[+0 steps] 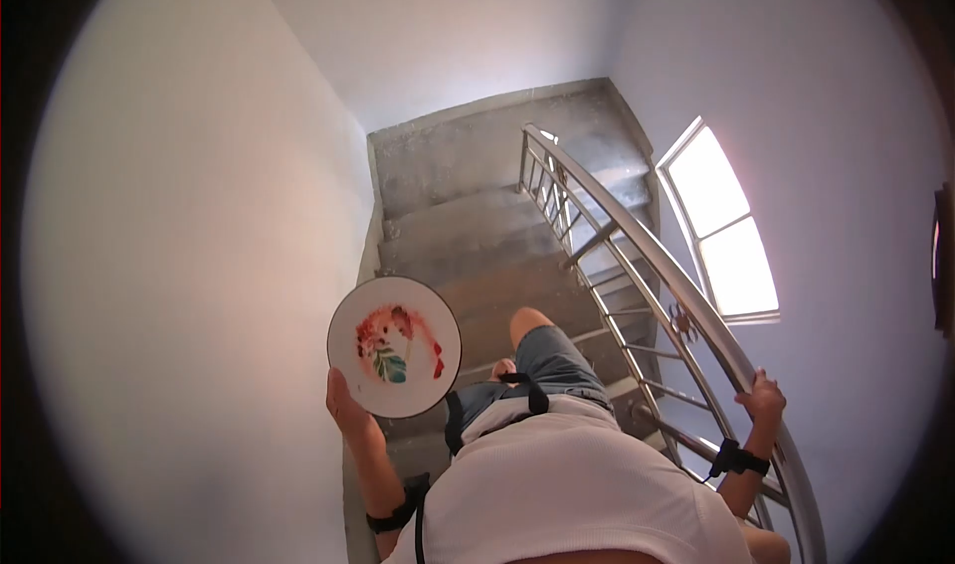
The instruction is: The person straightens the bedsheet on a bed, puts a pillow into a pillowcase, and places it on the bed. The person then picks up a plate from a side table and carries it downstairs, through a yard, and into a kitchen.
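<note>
My left hand [348, 407] grips a round white plate [398, 397] by its lower left edge. The plate has a dark rim, and red marks and a green leaf show on its face; whether all of this is printed I cannot tell. Its underside and some of my fingers are hidden. On the right, my right hand [763, 397] is closed around the metal handrail [665, 264] of the stair railing.
Concrete steps [468, 256] lead down to a landing [458, 151]. A pale wall [199, 266] runs along the left. Beyond the railing, a bright window [718, 221] is set in the right wall. My bent knee [530, 319] is above the steps.
</note>
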A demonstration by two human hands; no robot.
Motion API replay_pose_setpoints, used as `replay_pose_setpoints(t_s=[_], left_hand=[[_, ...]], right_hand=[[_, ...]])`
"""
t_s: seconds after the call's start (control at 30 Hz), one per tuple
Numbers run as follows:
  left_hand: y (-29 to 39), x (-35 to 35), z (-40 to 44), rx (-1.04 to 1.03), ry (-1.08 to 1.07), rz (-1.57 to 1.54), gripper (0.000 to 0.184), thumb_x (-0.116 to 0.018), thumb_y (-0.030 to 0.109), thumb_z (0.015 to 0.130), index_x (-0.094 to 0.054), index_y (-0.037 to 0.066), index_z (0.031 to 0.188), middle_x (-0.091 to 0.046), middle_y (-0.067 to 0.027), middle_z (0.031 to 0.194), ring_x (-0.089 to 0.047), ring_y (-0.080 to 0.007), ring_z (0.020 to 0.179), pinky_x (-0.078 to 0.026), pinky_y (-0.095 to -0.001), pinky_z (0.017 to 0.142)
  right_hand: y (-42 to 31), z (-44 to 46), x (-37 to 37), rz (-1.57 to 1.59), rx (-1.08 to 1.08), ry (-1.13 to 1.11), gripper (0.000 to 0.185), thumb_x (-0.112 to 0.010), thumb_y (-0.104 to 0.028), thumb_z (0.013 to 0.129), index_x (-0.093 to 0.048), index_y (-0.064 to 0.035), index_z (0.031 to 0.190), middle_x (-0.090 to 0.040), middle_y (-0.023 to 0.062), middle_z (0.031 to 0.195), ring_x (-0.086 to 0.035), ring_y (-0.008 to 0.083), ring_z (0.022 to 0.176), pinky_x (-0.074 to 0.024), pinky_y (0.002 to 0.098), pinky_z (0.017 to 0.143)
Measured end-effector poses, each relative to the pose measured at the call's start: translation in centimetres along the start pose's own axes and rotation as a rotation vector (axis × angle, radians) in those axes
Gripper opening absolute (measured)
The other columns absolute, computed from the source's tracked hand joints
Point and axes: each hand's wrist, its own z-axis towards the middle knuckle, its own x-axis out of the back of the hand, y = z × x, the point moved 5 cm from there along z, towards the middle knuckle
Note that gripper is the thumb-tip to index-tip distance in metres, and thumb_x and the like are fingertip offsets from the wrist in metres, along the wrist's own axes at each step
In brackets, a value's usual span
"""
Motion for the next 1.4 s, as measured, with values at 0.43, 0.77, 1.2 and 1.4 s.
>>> replay_pose_setpoints(t_s=[0.43,0.77,1.2,1.4], left_hand=[[-4.5,2.4,1.8,-0.180,-0.145,-0.107,0.041,-0.043,0.031,0.094,-0.051,-0.003,0.115,-0.057,-0.0084,0.108,-0.052,-0.0167,0.100,-0.040,-0.0297,0.088],[-8.3,5.1,4.5,-0.044,-0.112,-0.149,0.038,-0.044,0.029,0.094,-0.053,-0.002,0.112,-0.058,-0.0093,0.107,-0.056,-0.0179,0.098,-0.043,-0.0300,0.084],[-11.2,7.1,4.6,-0.064,0.082,-0.076,0.040,-0.043,0.032,0.094,-0.052,-0.003,0.112,-0.057,-0.0095,0.107,-0.054,-0.0174,0.097,-0.041,-0.0300,0.087],[-16.5,6.5,5.4,-0.350,0.011,-0.131,0.041,-0.042,0.032,0.093,-0.052,-0.003,0.113,-0.057,-0.0093,0.106,-0.054,-0.0171,0.096,-0.041,-0.0284,0.087]], right_hand=[[-25.9,3.5,9.1,0.405,0.814,0.505,0.058,-0.062,-0.041,0.079,-0.046,-0.0091,0.125,-0.058,0.0180,0.109,-0.056,0.0344,0.099,-0.0436,0.0429,0.084],[-23.5,9.2,-1.0,0.161,0.214,0.455,0.077,-0.048,-0.066,0.077,-0.045,-0.0053,0.125,-0.056,0.0185,0.112,-0.054,0.0341,0.105,-0.0414,0.0493,0.086],[-10.6,11.6,-2.9,0.074,0.088,0.246,0.064,-0.066,-0.061,0.063,-0.062,-0.0066,0.097,-0.063,0.0150,0.097,-0.061,0.0300,0.093,-0.0488,0.0390,0.078],[-15.6,11.2,-4.3,0.317,0.149,0.592,0.064,-0.065,-0.055,0.069,-0.060,-0.0049,0.108,-0.064,0.0149,0.087,-0.062,0.0298,0.079,-0.0486,0.0392,0.072]])
